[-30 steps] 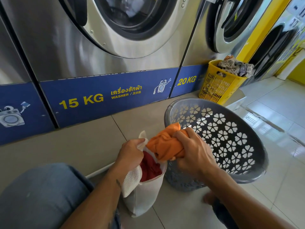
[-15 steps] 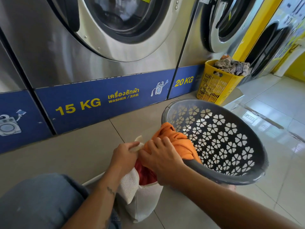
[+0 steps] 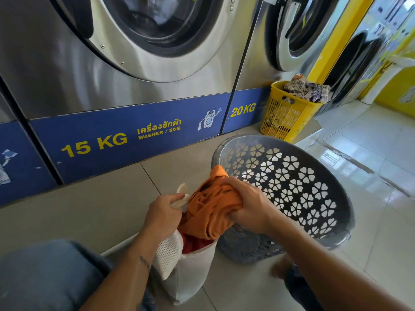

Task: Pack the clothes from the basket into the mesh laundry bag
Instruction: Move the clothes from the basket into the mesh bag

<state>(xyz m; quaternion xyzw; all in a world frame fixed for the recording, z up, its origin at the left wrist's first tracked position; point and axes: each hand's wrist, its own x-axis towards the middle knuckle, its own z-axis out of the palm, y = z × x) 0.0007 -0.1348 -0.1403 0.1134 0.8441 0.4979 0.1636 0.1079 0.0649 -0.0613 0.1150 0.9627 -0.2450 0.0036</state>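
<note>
A white mesh laundry bag (image 3: pixel 190 270) stands on the floor between my arms, with a red garment (image 3: pixel 193 243) showing inside its mouth. My left hand (image 3: pixel 164 215) pinches the bag's rim and holds it up. My right hand (image 3: pixel 249 209) is clenched on a bunched orange garment (image 3: pixel 211 209), whose lower end hangs into the bag's mouth. The grey basket (image 3: pixel 332 187) with flower-shaped holes lies tilted just right of the bag; no clothes show inside it.
Steel washing machines (image 3: pixel 134 63) with blue 15 KG and 20 KG panels line the wall ahead. A yellow basket (image 3: pixel 285 115) full of patterned laundry stands at the back right. My knee in jeans (image 3: pixel 45 277) is at the lower left. Glossy floor tiles (image 3: pixel 370 153) spread to the right.
My right hand carried the orange garment left over the bag's mouth, then shifted back right on the cloth; its lower end now hangs into the bag. My left hand kept hold of the rim.
</note>
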